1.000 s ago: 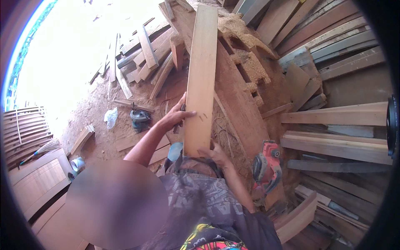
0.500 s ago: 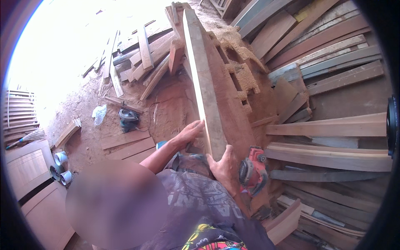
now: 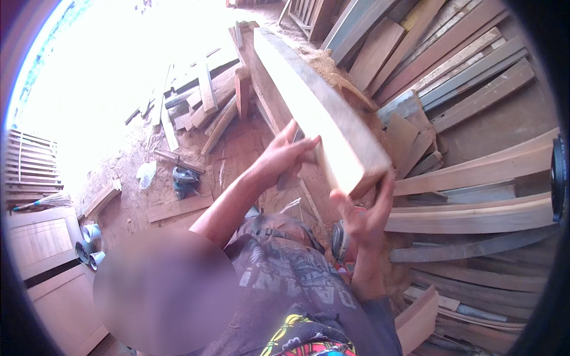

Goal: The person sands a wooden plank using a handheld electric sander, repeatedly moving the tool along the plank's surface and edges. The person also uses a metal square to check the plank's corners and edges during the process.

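Note:
A long, thick wooden beam (image 3: 320, 107) slants away from me, its near end raised and its pale, smooth face turned up to the left. My right hand (image 3: 365, 213) grips that near end from below, thumb on the left side and fingers on the right. At the beam's left edge, farther along, my left hand (image 3: 290, 153) holds on; some of its fingers are hidden under the wood. Beside my right forearm a red and black power planer (image 3: 339, 240) shows only in part.
A wooden workbench (image 3: 261, 98) with sawdust (image 3: 332, 68) lies under the beam. Stacked boards (image 3: 475, 219) fill the right side. At left are scrap planks (image 3: 208, 89), a power tool (image 3: 185, 178) on the ground, panelled doors (image 3: 50, 237) and small cups (image 3: 91, 231).
The beam's near end has risen and swung right, and its pale face has turned more into view. My right hand has gone under the end; my left hand has moved up and slightly right.

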Demonstrator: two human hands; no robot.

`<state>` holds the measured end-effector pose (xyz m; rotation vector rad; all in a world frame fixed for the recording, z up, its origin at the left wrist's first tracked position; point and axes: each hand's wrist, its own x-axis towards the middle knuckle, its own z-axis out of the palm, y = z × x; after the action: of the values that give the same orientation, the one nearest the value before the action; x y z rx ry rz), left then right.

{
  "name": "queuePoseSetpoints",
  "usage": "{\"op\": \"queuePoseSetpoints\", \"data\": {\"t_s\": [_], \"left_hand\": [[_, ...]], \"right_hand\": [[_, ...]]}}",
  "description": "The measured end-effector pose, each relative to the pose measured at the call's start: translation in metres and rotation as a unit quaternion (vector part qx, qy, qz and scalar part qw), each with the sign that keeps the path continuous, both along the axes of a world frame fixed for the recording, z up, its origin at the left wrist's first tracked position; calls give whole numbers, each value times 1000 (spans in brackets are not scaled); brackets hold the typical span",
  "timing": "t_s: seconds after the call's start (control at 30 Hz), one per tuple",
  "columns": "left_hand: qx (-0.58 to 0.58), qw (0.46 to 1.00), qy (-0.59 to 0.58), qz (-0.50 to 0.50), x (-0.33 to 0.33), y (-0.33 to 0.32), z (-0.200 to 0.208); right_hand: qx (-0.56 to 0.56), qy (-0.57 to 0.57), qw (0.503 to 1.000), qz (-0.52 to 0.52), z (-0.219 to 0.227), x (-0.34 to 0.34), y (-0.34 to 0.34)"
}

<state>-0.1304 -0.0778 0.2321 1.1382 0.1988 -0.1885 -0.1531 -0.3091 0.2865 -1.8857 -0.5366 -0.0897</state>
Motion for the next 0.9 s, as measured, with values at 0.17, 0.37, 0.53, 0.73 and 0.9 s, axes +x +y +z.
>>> {"op": "queuePoseSetpoints", "data": {"t_s": [0.17,0.37,0.53,0.73,0.9], "left_hand": [[12,996,-68,59,21,1,65],[40,992,-69,102,22,0,76],[59,993,-42,90,17,5,64],[57,992,-63,97,19,7,51],[156,981,-40,110,24,20,39]], "right_hand": [[62,-143,988,-8,39,66,33],[81,-94,992,2,62,65,44],[69,-149,986,-19,54,64,48],[85,-203,976,-14,41,75,47],[53,-224,972,-37,43,69,41]]}}
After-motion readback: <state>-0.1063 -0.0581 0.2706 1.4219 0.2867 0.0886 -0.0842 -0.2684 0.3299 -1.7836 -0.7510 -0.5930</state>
